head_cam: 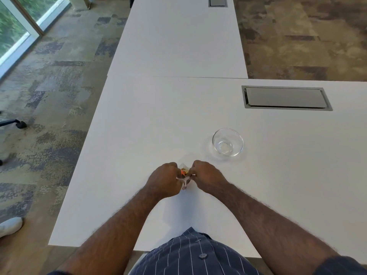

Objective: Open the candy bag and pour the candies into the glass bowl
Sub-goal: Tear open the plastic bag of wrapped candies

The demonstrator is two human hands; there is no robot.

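A small clear candy bag (184, 175) with orange and yellow candies inside is pinched between both hands just above the white table (139, 126). My left hand (163, 178) grips its left side and my right hand (206, 175) grips its right side, knuckles up, so most of the bag is hidden. The bag's top edges look pulled apart between the fingers. An empty glass bowl (227, 142) stands upright on the table, beyond and to the right of my right hand, apart from it.
A grey cable hatch (286, 97) is set into the table at the far right. A second white table (178, 36) adjoins the far edge. The table's left edge drops to carpet, with a chair base (17, 124) and a white shoe (10, 226) there.
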